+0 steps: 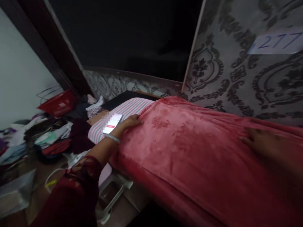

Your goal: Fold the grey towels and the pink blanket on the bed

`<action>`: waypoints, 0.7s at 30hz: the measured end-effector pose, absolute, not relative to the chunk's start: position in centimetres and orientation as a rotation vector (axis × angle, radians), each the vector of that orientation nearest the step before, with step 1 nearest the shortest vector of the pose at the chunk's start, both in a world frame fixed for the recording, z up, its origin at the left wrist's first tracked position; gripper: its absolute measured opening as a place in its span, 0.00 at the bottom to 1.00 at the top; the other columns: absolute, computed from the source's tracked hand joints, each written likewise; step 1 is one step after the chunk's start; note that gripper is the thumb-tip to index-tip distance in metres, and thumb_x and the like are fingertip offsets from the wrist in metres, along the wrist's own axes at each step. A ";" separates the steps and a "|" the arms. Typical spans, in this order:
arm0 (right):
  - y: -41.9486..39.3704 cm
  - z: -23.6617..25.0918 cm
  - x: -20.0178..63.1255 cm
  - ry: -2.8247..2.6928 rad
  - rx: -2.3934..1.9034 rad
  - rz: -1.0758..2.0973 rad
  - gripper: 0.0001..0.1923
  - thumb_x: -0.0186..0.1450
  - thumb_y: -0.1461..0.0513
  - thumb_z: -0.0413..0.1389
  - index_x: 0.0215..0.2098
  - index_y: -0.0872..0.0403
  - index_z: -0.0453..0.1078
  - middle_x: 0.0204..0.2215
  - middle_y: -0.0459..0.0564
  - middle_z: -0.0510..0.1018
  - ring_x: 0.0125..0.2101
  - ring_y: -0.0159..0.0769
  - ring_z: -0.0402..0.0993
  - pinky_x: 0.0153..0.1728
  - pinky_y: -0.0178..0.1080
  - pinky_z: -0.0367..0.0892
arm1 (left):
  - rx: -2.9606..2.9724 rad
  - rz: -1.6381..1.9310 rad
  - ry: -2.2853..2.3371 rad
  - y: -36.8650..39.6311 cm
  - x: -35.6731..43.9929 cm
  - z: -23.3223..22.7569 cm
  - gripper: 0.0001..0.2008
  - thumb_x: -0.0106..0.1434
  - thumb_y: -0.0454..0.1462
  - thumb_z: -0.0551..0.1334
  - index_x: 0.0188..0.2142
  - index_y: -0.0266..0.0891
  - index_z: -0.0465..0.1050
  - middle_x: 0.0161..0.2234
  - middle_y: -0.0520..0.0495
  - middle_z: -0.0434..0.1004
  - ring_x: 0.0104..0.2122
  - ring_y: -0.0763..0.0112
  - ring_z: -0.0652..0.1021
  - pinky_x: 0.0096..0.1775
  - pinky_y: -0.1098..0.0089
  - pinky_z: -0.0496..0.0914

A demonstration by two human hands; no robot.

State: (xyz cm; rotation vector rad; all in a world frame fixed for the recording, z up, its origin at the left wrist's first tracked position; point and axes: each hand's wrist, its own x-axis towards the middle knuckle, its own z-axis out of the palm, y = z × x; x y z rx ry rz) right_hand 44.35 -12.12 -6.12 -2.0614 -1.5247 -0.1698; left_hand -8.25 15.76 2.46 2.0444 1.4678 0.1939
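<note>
A red plush blanket [190,150] is spread over a raised surface, with soft wrinkles across its top and a fold hanging down the front side. My left hand [128,124] is at the blanket's left edge, fingers close together and curled onto the cloth; its thumb is mostly hidden. Farther right, my right hand [260,140] lies on top of the blanket with its fingers stretched out, dim and slightly blurred. A lit phone [112,123] rests beside my left wrist on a striped cloth [131,106], which shows from beneath the blanket.
Piled clothes [53,137] and a red basket [60,103] are at the left. Below my left arm is a pale metal stand leg [116,199]. A dark screen [126,28] and a patterned wall [237,74] with a paper reading 277 stand behind.
</note>
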 end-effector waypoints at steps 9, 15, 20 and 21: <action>-19.0 -5.6 25.9 -2.040 -1.826 0.004 0.26 0.66 0.46 0.47 0.60 0.39 0.67 0.59 0.50 0.70 0.61 0.55 0.62 0.64 0.58 0.52 | 2.126 0.124 1.551 9.2 -14.7 2.8 0.23 0.59 0.46 0.66 0.51 0.37 0.74 0.49 0.42 0.80 0.46 0.61 0.79 0.44 0.71 0.71; -23.9 -8.0 21.8 -2.139 -1.851 0.011 0.31 0.71 0.47 0.44 0.70 0.41 0.51 0.67 0.47 0.58 0.66 0.47 0.54 0.65 0.58 0.50 | 2.312 0.088 1.710 8.0 -13.8 1.3 0.13 0.66 0.40 0.58 0.45 0.34 0.74 0.48 0.34 0.78 0.47 0.57 0.78 0.45 0.67 0.68; -25.6 -7.3 20.3 -2.120 -1.914 -0.093 0.30 0.72 0.47 0.44 0.70 0.42 0.51 0.67 0.50 0.58 0.66 0.48 0.54 0.64 0.57 0.53 | 2.435 0.058 1.731 7.7 -13.2 1.6 0.13 0.66 0.41 0.56 0.43 0.34 0.73 0.44 0.33 0.79 0.42 0.58 0.79 0.40 0.67 0.68; -26.0 -7.2 19.7 -2.110 -1.928 -0.116 0.31 0.72 0.47 0.46 0.70 0.42 0.51 0.68 0.50 0.57 0.66 0.49 0.53 0.64 0.58 0.52 | 2.457 0.063 1.729 7.6 -13.2 1.9 0.13 0.65 0.41 0.57 0.42 0.34 0.73 0.43 0.34 0.79 0.40 0.59 0.79 0.38 0.68 0.67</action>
